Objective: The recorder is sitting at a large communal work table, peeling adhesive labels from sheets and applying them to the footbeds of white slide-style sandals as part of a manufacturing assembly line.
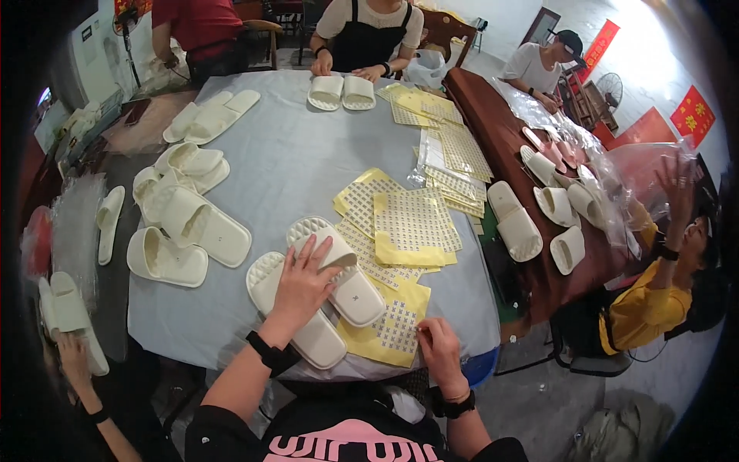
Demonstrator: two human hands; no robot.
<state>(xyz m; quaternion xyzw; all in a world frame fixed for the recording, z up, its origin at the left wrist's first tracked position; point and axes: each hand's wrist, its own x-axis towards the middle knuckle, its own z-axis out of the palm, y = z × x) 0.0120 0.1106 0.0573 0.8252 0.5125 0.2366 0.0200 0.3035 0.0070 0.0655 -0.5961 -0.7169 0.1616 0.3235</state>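
Note:
A pair of cream slippers lies at the near edge of the table, the left slipper partly under my left hand. My fingers are spread over the strap of the right slipper, whose insole bears a small dark mark near the heel. Beside the pair lies a yellow-edged sticker sheet with rows of small printed labels. At that sheet's right edge, my right hand is closed in a pinch; anything between its fingertips is too small to make out.
More sticker sheets overlap beyond, and stacks lie farther back. Several cream slippers are grouped left. Across the table, a person handles another pair. A co-worker's hand touches slippers at far left. A brown-covered table stands right.

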